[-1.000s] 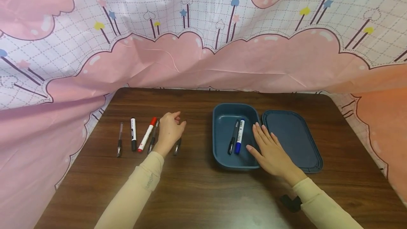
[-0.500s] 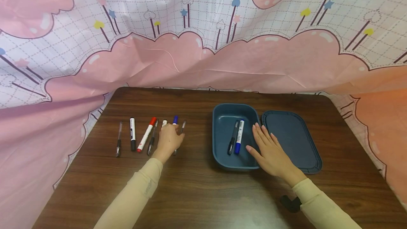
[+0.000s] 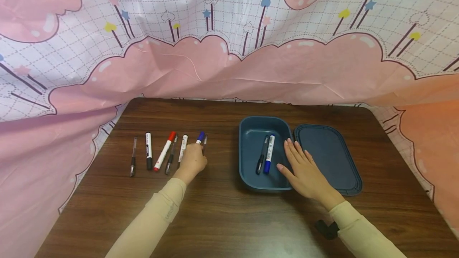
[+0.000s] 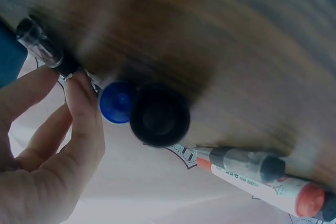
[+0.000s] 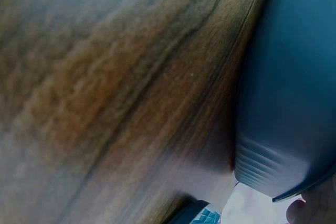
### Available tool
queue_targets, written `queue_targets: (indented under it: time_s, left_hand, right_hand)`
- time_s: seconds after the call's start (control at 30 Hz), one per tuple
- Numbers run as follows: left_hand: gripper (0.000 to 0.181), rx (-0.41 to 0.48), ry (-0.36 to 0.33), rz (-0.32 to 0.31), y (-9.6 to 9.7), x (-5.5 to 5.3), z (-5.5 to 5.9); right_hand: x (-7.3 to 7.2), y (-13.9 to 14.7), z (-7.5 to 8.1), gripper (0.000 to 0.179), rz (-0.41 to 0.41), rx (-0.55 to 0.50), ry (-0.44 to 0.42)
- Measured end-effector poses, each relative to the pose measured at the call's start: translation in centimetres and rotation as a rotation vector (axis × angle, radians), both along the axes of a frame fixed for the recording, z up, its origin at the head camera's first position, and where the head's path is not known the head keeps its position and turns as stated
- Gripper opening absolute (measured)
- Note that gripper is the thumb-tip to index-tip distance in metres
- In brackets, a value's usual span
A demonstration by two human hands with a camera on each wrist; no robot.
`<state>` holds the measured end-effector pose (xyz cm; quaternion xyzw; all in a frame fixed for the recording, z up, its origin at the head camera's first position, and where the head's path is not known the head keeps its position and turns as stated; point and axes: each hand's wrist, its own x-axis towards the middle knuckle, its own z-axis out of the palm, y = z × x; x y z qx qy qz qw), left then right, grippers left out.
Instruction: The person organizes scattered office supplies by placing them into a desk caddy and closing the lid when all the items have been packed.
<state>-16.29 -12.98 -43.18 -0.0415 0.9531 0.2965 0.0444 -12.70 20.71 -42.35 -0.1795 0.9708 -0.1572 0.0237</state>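
Note:
My left hand [image 3: 193, 160] is low over the right end of a row of pens and markers on the table. In the left wrist view its thumb and fingers pinch a black gel pen [image 4: 44, 45] near its grip. Right beside those fingers is a blue-capped marker [image 4: 116, 102], then a black-capped marker [image 4: 160, 115]; the hand hides their lower parts in the head view. My right hand [image 3: 305, 174] rests with straight fingers on the right rim of a blue plastic box [image 3: 247, 134]. Inside the box lie a black gel pen [image 3: 262, 154] and a blue-capped whiteboard marker [image 3: 269, 153].
Left of the hand lie another gel pen [image 3: 171, 154], a red marker [image 3: 165, 151], a black marker [image 3: 148, 150] and a gel pen [image 3: 133, 156]. The box's lid [image 3: 328, 156] lies flat to its right. A patterned curtain [image 3: 229, 67] hangs behind the table.
My left hand has come down onto the pens and drawn slightly nearer, its fingers now on the rightmost gel pen. The blue-capped marker has tilted to the right. The right hand has stayed put.

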Motion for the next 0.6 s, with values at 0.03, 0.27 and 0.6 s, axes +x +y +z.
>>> queue_targets:
  time_s: [0.03, 0.27, 0.6]
  left_hand:
    - [0.04, -0.003, -0.007, 0.006, -0.01, -0.04, 0.0]
    - [0.043, -0.001, -0.005, 0.023, -0.11, -0.14, -0.06]
    - [0.026, -0.068, 0.202, 0.025, -0.18, -0.27, 0.51]
  right_hand:
    - [-0.01, -0.01, -0.03, 0.078, 0.0, -0.001, 0.002]
    - [-0.07, -0.03, -0.13, 0.078, 0.001, -0.004, -0.002]
    - [-0.12, -0.01, -0.11, 0.078, -0.003, -0.001, -0.006]
